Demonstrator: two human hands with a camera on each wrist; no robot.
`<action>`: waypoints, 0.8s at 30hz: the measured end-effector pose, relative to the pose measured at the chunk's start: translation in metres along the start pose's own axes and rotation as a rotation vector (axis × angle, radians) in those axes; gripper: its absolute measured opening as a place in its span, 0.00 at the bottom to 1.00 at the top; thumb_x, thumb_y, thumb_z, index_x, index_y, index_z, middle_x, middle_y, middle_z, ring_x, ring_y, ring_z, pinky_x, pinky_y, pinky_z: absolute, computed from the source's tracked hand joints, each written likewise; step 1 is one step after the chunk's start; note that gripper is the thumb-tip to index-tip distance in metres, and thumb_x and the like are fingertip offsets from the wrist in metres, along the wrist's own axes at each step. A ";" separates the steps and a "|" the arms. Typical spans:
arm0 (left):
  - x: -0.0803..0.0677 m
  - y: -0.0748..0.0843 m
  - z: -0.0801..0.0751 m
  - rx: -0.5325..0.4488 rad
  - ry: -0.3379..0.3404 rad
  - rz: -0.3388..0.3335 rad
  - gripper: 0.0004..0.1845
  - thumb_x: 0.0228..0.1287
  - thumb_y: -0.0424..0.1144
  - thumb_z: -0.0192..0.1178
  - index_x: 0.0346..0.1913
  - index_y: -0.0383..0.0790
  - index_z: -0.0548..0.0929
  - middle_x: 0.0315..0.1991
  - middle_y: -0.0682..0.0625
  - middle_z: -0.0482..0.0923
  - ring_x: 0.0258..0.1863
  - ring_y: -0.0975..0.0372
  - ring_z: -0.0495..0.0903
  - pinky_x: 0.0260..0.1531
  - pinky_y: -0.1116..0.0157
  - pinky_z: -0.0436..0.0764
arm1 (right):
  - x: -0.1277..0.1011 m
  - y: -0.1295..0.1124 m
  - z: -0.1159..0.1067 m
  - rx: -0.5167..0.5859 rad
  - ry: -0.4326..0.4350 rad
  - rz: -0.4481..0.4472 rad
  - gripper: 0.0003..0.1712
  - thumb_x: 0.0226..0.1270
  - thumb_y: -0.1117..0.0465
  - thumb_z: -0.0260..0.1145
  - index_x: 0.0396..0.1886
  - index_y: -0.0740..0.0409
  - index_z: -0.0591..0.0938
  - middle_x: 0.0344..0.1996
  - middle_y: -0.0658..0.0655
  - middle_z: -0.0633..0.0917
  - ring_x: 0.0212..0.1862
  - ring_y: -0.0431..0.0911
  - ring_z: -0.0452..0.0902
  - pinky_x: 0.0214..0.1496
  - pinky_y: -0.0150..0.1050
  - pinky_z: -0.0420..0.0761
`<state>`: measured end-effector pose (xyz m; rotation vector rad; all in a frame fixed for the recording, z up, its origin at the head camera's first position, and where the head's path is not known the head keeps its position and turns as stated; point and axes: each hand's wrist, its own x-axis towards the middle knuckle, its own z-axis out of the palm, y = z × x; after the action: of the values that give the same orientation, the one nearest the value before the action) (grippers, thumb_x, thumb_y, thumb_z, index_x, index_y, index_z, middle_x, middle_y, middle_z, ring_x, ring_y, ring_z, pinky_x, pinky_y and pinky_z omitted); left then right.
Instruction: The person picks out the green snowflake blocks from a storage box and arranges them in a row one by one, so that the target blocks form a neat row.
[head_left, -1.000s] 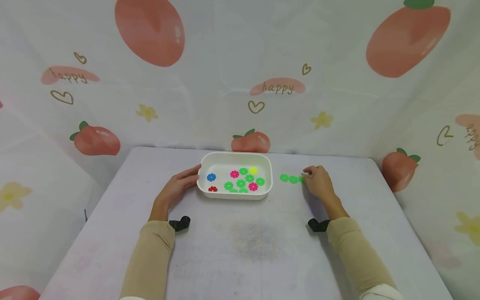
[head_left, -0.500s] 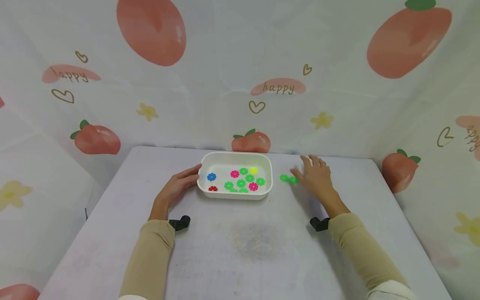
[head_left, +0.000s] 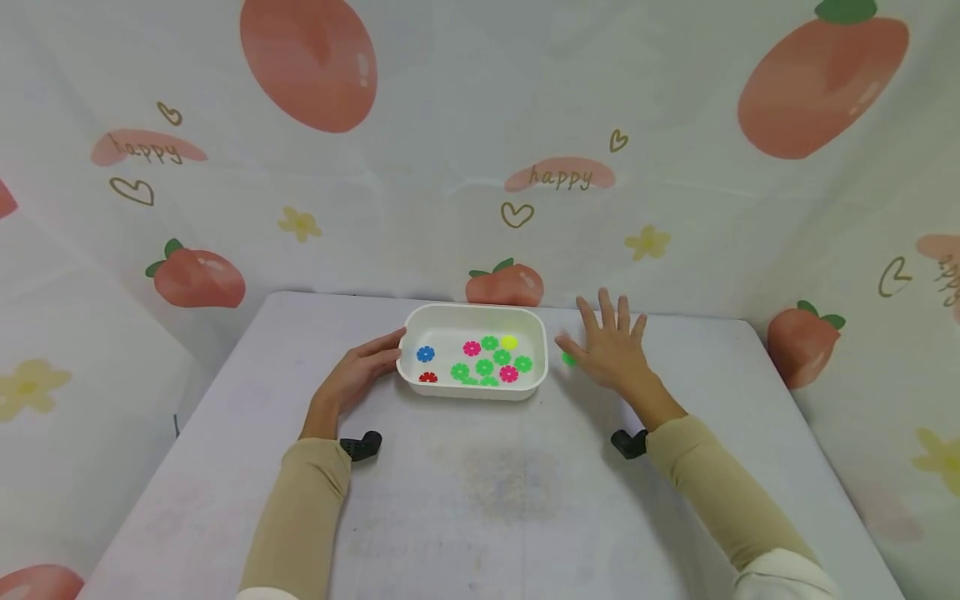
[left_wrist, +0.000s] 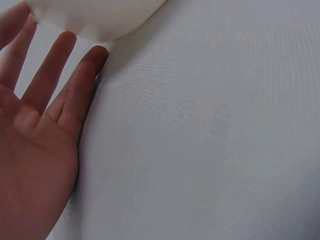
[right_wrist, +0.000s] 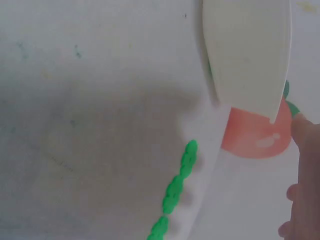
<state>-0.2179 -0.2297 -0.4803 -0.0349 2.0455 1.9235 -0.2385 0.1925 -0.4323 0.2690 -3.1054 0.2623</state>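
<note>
A white plastic tray (head_left: 435, 392) stands near the table's far edge, holding several flower-shaped plastic discs. My left hand (head_left: 351, 379) rests against its left end, fingers nearly straight; the left wrist view shows fingertips (left_wrist: 65, 37) at the tray's wall. To the right of the tray, my right hand (head_left: 615, 354) hovers over the table with its fingers spread, holding nothing. Beneath it, green flower discs (right_wrist: 173, 195) lie in a row, seen in the right wrist view. In the head view the hand hides most of that row, and one green disc (head_left: 568, 360) shows by the thumb.
Inside the tray lie a blue disc (head_left: 425, 354), a red disc (head_left: 427, 377), a yellow disc (head_left: 509, 342), pink discs (head_left: 508, 374) and several green discs (head_left: 484, 367). A white cloth (head_left: 405, 225) printed with fruit hangs behind the table (head_left: 450, 517).
My right hand has left the right end of the green disc row, spread its fingers and moved left over the row. The left hand and tray have stayed in place.
</note>
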 end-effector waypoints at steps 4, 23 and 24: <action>-0.002 0.003 0.001 -0.007 0.002 -0.016 0.29 0.65 0.47 0.60 0.68 0.58 0.68 0.73 0.58 0.61 0.72 0.62 0.62 0.69 0.66 0.67 | 0.000 -0.010 -0.002 -0.020 -0.006 -0.037 0.50 0.64 0.25 0.43 0.77 0.43 0.44 0.77 0.60 0.34 0.76 0.67 0.28 0.69 0.75 0.32; 0.001 0.003 0.001 -0.028 -0.002 -0.015 0.26 0.68 0.43 0.57 0.69 0.56 0.68 0.73 0.57 0.61 0.72 0.63 0.62 0.69 0.66 0.67 | 0.005 -0.057 0.001 -0.051 -0.009 -0.204 0.49 0.63 0.25 0.44 0.77 0.40 0.43 0.78 0.57 0.35 0.76 0.65 0.29 0.72 0.71 0.32; 0.000 0.004 0.002 -0.032 -0.005 -0.016 0.26 0.68 0.42 0.57 0.69 0.56 0.68 0.73 0.57 0.60 0.72 0.63 0.61 0.70 0.65 0.66 | 0.005 -0.059 0.002 -0.053 -0.014 -0.214 0.49 0.63 0.25 0.43 0.77 0.39 0.43 0.78 0.57 0.36 0.77 0.65 0.29 0.72 0.71 0.33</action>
<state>-0.2182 -0.2278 -0.4766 -0.0537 2.0053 1.9451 -0.2332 0.1338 -0.4241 0.5992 -3.0565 0.1741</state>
